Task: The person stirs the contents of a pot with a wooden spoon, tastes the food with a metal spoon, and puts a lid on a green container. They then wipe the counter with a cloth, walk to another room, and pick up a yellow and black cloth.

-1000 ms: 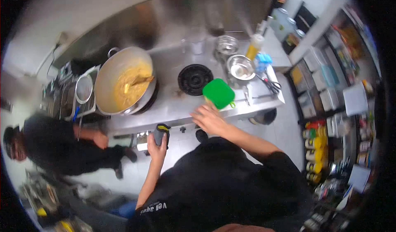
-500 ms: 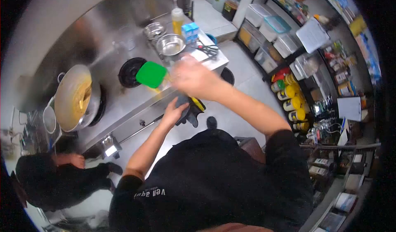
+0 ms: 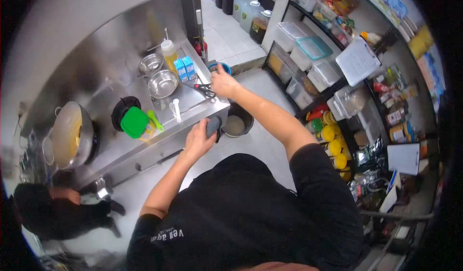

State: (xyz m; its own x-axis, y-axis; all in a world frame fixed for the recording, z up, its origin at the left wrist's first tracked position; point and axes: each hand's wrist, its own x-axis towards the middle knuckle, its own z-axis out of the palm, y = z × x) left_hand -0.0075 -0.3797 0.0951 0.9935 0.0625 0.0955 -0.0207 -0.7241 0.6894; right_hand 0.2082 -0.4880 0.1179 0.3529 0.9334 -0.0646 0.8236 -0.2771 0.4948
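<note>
My left hand is wrapped around a dark grey object in front of the counter corner; its kind is not clear. My right hand is raised at the counter's right edge, fingers curled; what they hold, if anything, is hidden. Just left of it lie scissors with red and black handles. Two blue cartons and a squeeze bottle of yellow liquid stand behind. Metal bowls and a white spoon are on the steel counter. A green lid tops a container beside a bright green utensil.
A large wok with yellowish contents sits at left. Another person in dark clothes is at lower left. A black bucket stands on the floor below the counter's end. Shelves with plastic boxes and yellow-lidded jars line the right.
The view has shifted right, so the counter things appear further left. My right hand has gone from above the left hand to beside the scissors. The left hand keeps the grey object.
</note>
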